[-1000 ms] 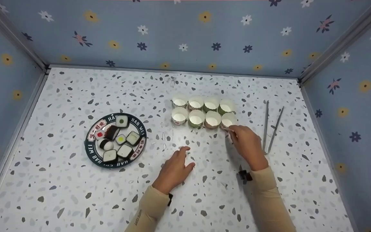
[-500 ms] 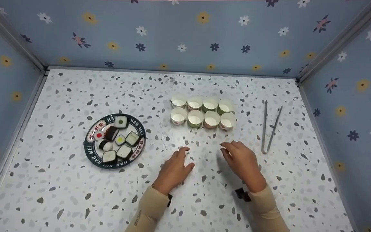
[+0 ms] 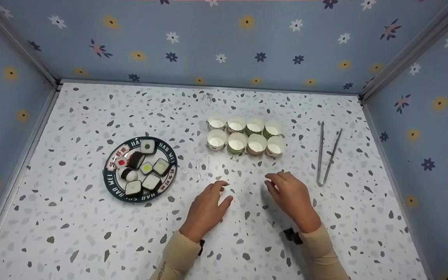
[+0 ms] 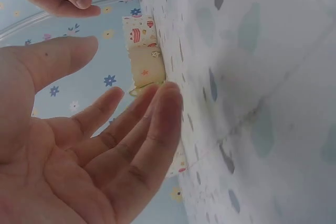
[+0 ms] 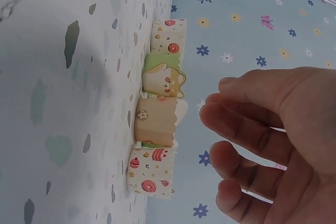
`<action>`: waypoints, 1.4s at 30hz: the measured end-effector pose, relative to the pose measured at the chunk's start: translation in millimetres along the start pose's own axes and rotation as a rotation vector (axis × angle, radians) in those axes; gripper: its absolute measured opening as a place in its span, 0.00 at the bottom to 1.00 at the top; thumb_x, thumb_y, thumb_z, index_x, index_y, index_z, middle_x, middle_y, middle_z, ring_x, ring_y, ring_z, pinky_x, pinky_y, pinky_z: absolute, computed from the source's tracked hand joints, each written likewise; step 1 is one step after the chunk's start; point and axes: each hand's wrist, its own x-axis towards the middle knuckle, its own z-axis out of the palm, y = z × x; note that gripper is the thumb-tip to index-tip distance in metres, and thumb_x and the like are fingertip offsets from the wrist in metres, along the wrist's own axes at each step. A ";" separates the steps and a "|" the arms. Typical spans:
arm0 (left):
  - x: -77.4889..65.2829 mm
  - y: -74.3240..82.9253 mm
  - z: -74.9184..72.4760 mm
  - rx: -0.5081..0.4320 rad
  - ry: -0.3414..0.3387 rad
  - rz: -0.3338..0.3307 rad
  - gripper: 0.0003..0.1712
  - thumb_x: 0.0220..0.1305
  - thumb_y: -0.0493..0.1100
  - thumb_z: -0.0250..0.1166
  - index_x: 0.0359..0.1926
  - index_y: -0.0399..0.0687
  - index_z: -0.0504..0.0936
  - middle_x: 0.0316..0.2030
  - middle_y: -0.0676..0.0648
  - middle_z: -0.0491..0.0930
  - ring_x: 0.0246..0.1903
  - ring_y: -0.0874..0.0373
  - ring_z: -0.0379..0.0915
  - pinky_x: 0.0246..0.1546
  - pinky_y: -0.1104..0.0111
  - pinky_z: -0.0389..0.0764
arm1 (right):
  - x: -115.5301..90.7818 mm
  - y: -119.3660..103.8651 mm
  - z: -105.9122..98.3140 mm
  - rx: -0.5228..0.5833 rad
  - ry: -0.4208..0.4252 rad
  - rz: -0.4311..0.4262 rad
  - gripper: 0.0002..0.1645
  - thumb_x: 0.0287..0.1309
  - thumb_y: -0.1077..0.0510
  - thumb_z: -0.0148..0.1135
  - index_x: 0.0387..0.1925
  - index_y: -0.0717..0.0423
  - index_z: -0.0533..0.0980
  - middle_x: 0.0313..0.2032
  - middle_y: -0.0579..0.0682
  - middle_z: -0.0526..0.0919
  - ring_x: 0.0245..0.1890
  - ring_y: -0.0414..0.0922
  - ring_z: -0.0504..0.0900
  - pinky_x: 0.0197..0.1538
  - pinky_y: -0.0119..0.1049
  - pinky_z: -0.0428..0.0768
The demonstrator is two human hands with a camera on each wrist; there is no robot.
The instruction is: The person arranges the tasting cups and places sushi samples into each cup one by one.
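Here, left hand and right hand near two rows of paper cups, each grip relaxed, free.

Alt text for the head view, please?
Empty left hand and right hand face eight round patterned paper cups in two rows on a white speckled table; a round green-rimmed plate of sushi pieces lies left, grey metal tongs right.

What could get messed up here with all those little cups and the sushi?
The paper cups stand close together in two rows, so if the right hand bumped one, its neighbours might get pushed too. The sushi pieces crowd together on the plate, so picking one up could nudge another. And the tongs lie beside the right hand, so they might get knocked.
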 end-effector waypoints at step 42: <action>-73.9 -119.4 -140.3 -0.030 0.442 -0.538 0.31 0.75 0.39 0.53 0.72 0.31 0.57 0.66 0.25 0.56 0.53 0.32 0.71 0.53 0.43 0.71 | -4.0 124.1 -34.1 -0.064 -0.353 0.713 0.37 0.69 0.51 0.58 0.66 0.74 0.62 0.58 0.76 0.63 0.52 0.71 0.69 0.40 0.68 0.74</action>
